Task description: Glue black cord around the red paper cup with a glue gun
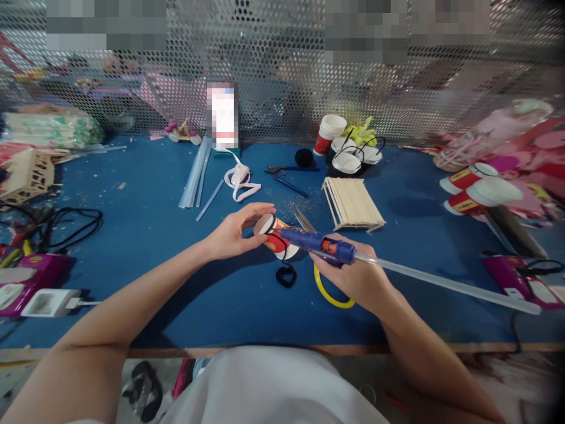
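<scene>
My left hand (pixel 241 232) grips a red and white paper cup (pixel 279 240) that lies on its side, its base end between thumb and fingers. A black cord (pixel 286 275) runs from the cup and ends in a small coil on the table. My right hand (pixel 348 268) is wrapped round a blue hot glue gun (pixel 315 242), and the gun's nozzle is close to the cup. Out of the gun's back sticks a long clear glue stick (pixel 445 282). Beneath the right hand lie scissors with yellow handles (pixel 329 297), partly covered.
Behind the cup are pliers (pixel 289 179), a white ribbon (pixel 241 176) and clear glue sticks (pixel 196 174). A bundle of wooden sticks (pixel 354 203) and several cups (pixel 346 162) stand back right. Purple power strips (pixel 44 277) sit at both sides. A perforated metal screen (pixel 273 100) closes the back.
</scene>
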The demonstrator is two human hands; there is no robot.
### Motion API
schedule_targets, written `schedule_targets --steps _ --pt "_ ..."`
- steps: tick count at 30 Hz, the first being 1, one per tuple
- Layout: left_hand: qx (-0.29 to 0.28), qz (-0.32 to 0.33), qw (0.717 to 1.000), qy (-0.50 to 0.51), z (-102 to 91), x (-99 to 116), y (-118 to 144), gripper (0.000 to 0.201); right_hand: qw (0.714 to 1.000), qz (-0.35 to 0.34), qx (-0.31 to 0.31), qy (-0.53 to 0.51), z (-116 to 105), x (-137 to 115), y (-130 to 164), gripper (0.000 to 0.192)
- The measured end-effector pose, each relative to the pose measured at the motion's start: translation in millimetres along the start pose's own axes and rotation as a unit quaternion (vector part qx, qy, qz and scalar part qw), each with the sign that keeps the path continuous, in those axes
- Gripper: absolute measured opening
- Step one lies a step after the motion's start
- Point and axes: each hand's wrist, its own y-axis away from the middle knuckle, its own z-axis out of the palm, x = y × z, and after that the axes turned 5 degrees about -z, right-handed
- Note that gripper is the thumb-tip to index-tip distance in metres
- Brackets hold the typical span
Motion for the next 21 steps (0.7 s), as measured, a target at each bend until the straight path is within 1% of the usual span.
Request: schedule_targets --steps 3,7,15,19,21 --pt "-0.011 0.004 1.000 0.010 -0.6 0.5 -0.2 0.057 1.000 0.008 0.010 0.004 -0.3 1.6 -1.4 0.006" --pt "-0.025 0.018 0.999 0.014 -2.2 -1.2 -0.5 0.058 1.000 0.021 -0.006 -0.015 -1.3 -0.7 -0.7 0.008" --pt "-0.046 0.031 0.998 0.009 -5.2 -1.6 -0.4 0.059 0.999 0.024 -0.009 -0.025 -4.9 -2.2 -2.4 0.011" --pt "-0.048 0.033 0.998 -0.003 -5.5 0.0 -0.2 0.058 0.998 0.040 -0.019 -0.041 -3.8 -1.3 -2.4 0.009" --pt "-0.048 0.038 0.998 0.000 -5.4 0.3 -0.3 0.058 0.998 0.039 -0.011 -0.043 -3.6 0.3 -4.9 0.009"
